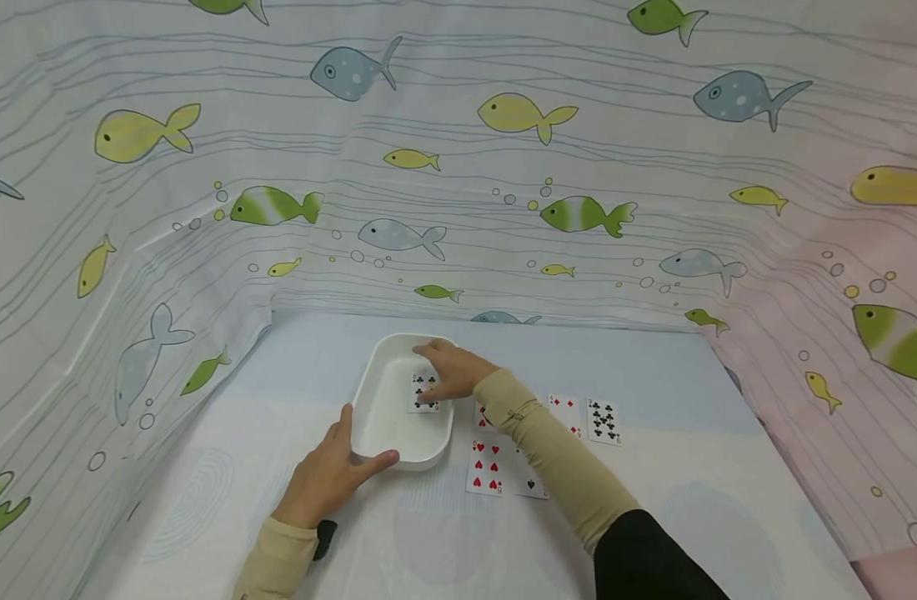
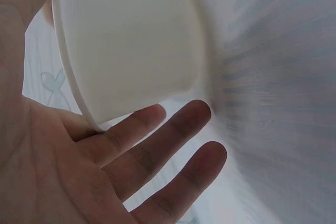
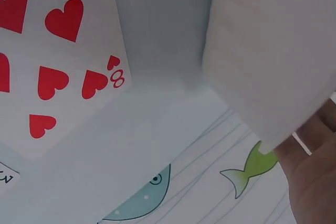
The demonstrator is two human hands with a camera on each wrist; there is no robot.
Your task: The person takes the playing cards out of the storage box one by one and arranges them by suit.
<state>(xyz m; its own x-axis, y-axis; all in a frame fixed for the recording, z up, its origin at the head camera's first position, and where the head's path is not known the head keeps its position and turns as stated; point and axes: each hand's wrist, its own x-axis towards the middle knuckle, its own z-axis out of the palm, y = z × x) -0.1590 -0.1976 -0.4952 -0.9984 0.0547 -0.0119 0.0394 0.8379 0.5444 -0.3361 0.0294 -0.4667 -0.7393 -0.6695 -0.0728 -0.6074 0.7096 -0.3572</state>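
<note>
A white rectangular tray [image 1: 398, 450] with rounded corners stands left of centre on the table. My left hand [image 1: 328, 475] holds its near left corner, thumb along the near rim and fingers against the left side. In the left wrist view, the fingers [image 2: 178, 129] lie along the outside of the tray wall. My right hand [image 1: 458, 371] reaches over the tray's right rim, fingers and thumb spread apart. A clubs card [image 1: 416, 407] lies face up inside the tray, with the right thumb overlapping it.
Right of the tray lie several face-up cards: a six of hearts [image 1: 485, 479], a spades card [image 1: 531, 492], a four of diamonds [image 1: 563, 410] and a clubs card [image 1: 603, 423]. An eight of hearts [image 3: 97, 40] is partly behind the right sleeve [image 1: 556, 467]. Fish-print cloth [image 1: 458, 192] walls the table.
</note>
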